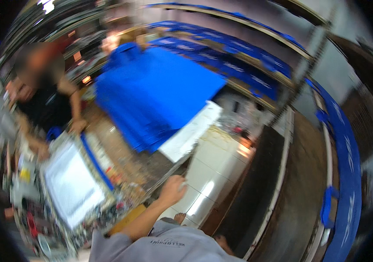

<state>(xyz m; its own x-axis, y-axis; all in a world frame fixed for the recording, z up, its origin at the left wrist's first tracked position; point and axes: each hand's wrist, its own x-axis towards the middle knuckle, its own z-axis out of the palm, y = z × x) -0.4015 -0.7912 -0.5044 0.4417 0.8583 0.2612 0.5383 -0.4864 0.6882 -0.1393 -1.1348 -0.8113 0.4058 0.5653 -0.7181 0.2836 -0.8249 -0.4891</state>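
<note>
My left hand [173, 191] is held out over the tiled floor, beside the near edge of the worktable [158, 179]. Its fingers are curled in; a small pale spot shows at them, too blurred to name. Farther off on the table lies a stack of blue fabric bags [164, 91] with white sheets [191, 135] under its near corner. To the left rests a printing screen frame [75, 179] with a pale mesh. My right hand does not show; only a small patch of skin appears beside my grey shirt [182, 244].
A co-worker [42, 105] in a dark top stands across the table, hands near the frame. Shelves [239, 52] with blue printed bags line the back wall. On my right, long boards [256, 174] and a rack with blue printed bags [343, 153] stand beside the white tiles [212, 166].
</note>
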